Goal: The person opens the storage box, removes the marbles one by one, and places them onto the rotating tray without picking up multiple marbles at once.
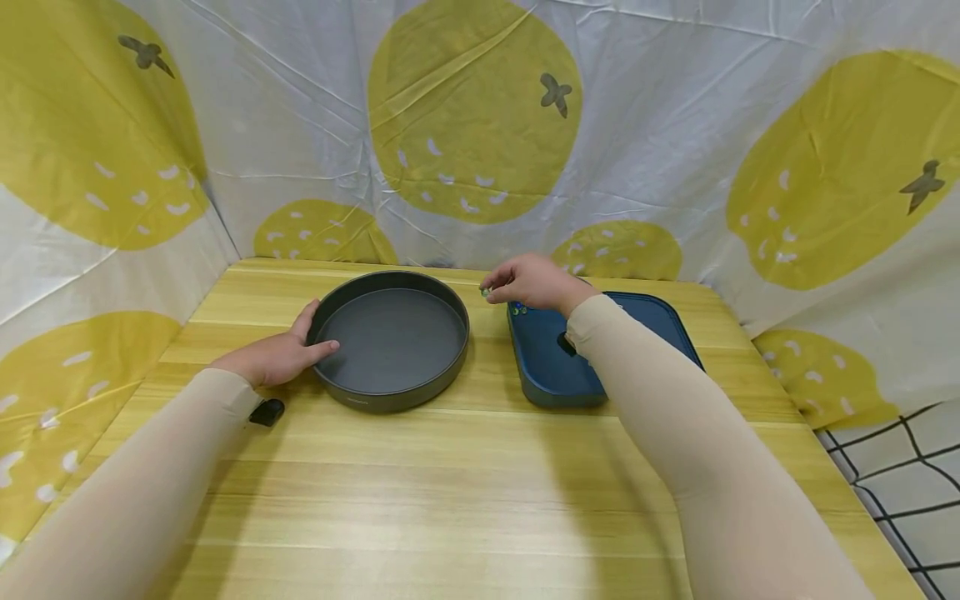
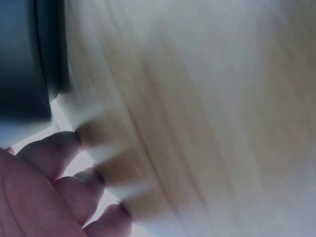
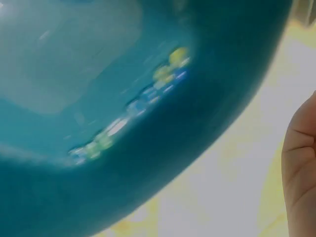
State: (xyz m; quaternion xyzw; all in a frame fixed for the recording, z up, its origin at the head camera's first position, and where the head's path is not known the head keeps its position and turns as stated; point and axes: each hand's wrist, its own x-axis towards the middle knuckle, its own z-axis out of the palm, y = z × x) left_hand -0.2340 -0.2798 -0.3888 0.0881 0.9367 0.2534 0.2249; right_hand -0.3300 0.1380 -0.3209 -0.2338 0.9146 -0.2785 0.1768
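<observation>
My left hand (image 1: 276, 357) holds the near-left rim of a round dark grey baking pan (image 1: 393, 337), thumb over the inside and fingers outside. In the left wrist view its fingertips (image 2: 89, 178) are beside the pan wall, near the tabletop. Between the two pans, my right hand (image 1: 536, 282) pinches a small greenish marble (image 1: 486, 292) between thumb and fingers. Below that hand stands a dark blue rectangular pan (image 1: 551, 358), partly covered by the forearm. Several yellow, blue and green marbles (image 3: 138, 106) lie along its inner edge, blurred in the right wrist view.
Both pans stand on a light wooden table (image 1: 420, 492). A white curtain with yellow fruit prints (image 1: 472, 108) closes off the back and sides. Black straps or wrist-camera parts (image 1: 267, 412) show under the sleeves. A black-lined white grid cloth (image 1: 900, 475) hangs at the right.
</observation>
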